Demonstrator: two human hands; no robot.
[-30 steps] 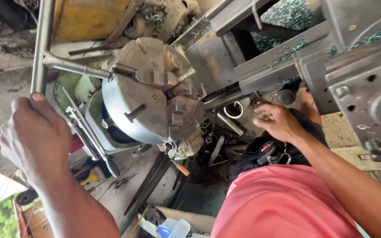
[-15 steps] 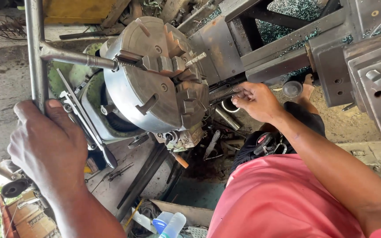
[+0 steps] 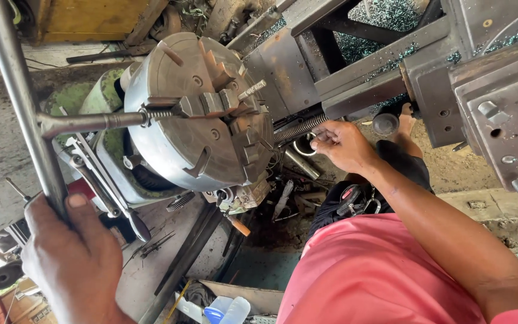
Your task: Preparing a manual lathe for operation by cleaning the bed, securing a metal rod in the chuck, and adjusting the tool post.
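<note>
My left hand (image 3: 73, 258) is closed around a long steel bar (image 3: 13, 90) at the lower left. The bar is the cross handle of a chuck key (image 3: 91, 122), whose tip sits in the side of a large four-jaw lathe chuck (image 3: 175, 126). A short threaded stud (image 3: 252, 90) sticks out from between the jaws. My right hand (image 3: 346, 144) is to the right of the chuck. Its fingertips are pinched together at the end of a threaded rod (image 3: 298, 128) under the lathe bed. I cannot tell whether they hold anything.
The grey lathe bed and carriage (image 3: 481, 90) fill the upper right, with green swarf behind. Loose tools and scrap (image 3: 283, 198) lie on the floor below the chuck. A wrench (image 3: 100, 180) hangs by the headstock. A plastic bottle (image 3: 229, 309) lies at the bottom.
The view has moved closer to the chuck. My right hand has risen from beside a metal ring to the threaded rod's end. My left hand still grips the bar, now lower in view.
</note>
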